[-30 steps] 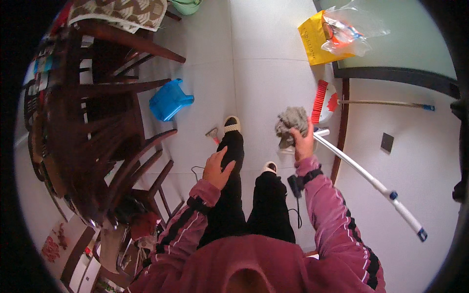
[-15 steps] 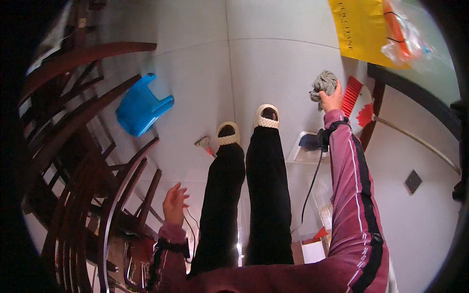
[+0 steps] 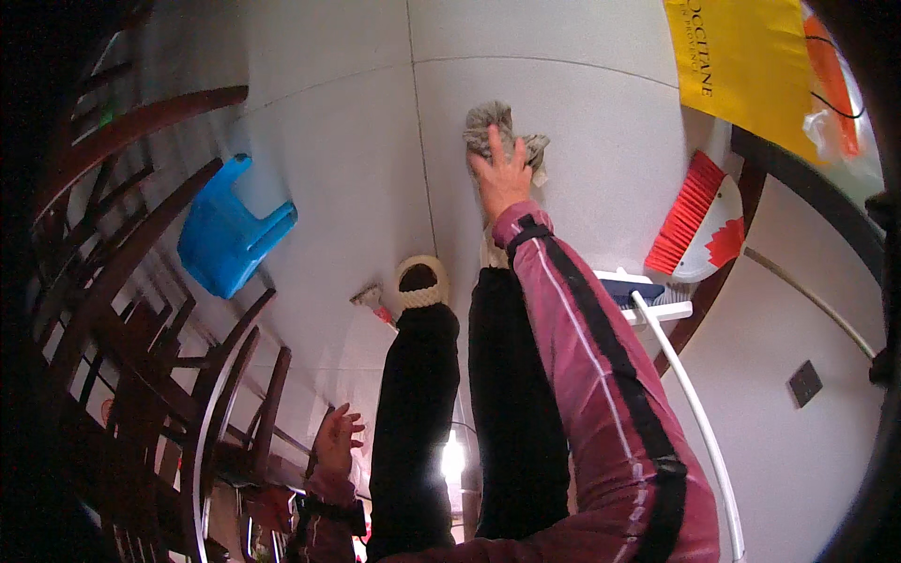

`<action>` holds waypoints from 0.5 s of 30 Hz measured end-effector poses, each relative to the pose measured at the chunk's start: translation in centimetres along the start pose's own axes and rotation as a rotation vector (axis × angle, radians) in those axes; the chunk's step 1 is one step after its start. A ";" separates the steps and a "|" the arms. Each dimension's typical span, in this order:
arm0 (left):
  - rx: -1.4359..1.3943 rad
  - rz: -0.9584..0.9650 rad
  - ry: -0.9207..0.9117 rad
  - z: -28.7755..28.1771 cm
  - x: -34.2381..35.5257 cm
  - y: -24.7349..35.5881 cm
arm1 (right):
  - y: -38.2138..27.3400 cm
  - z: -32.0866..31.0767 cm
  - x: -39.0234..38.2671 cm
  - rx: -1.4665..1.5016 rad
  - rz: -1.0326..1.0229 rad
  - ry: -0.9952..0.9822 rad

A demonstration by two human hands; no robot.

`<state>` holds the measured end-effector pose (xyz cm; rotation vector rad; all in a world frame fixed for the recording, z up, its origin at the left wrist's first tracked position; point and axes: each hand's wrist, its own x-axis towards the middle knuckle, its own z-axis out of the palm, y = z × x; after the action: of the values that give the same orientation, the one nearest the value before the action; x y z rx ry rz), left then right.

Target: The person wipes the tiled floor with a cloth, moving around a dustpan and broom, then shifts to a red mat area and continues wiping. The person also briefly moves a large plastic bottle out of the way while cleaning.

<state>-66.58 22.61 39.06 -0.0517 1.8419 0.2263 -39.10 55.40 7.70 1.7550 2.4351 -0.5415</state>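
My right hand (image 3: 503, 175) lies over a crumpled grey cloth (image 3: 490, 120), its fingers spread across the bunched fabric. The cloth appears to rest on the pale tiled floor (image 3: 328, 169), ahead of my feet. My left hand (image 3: 336, 441) hangs by my left leg, fingers apart and nothing in it. Wooden chair legs are the nearest things to it. A cream slipper (image 3: 422, 284) shows on my left foot; my right forearm mostly hides the other.
To the left are a blue plastic stool (image 3: 225, 239) and dark wooden chairs (image 3: 141, 253). A small scraper-like tool (image 3: 371, 298) lies by my left foot. At right are a red-bristled broom (image 3: 690, 216), a white dustpan (image 3: 662, 310) and a yellow bag (image 3: 741, 75).
My right hand has swung left with the grey cloth, from beside the broom to in front of my feet. My left hand has dropped slightly lower in view.
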 end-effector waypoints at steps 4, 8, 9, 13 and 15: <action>0.018 0.010 -0.001 -0.3 -1.2 1.4 | 6.8 -0.9 -2.7 0.070 -0.215 -0.208; -0.064 0.030 0.067 -1.5 -1.6 0.6 | 15.7 -3.8 -5.9 0.350 0.290 -0.086; -0.075 -0.004 0.066 -1.7 -1.6 0.0 | 17.5 -4.6 -6.1 0.471 0.337 0.035; -0.125 -0.080 0.049 -2.0 -0.8 -2.7 | 21.2 -5.8 -3.8 0.522 0.746 0.406; -0.087 -0.135 0.062 -2.1 -0.2 -3.7 | 21.0 -5.1 -0.4 0.386 0.952 0.400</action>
<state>-67.89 18.57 39.34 -0.2448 1.8810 0.2123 -18.68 62.53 7.77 3.0793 1.3649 -0.5775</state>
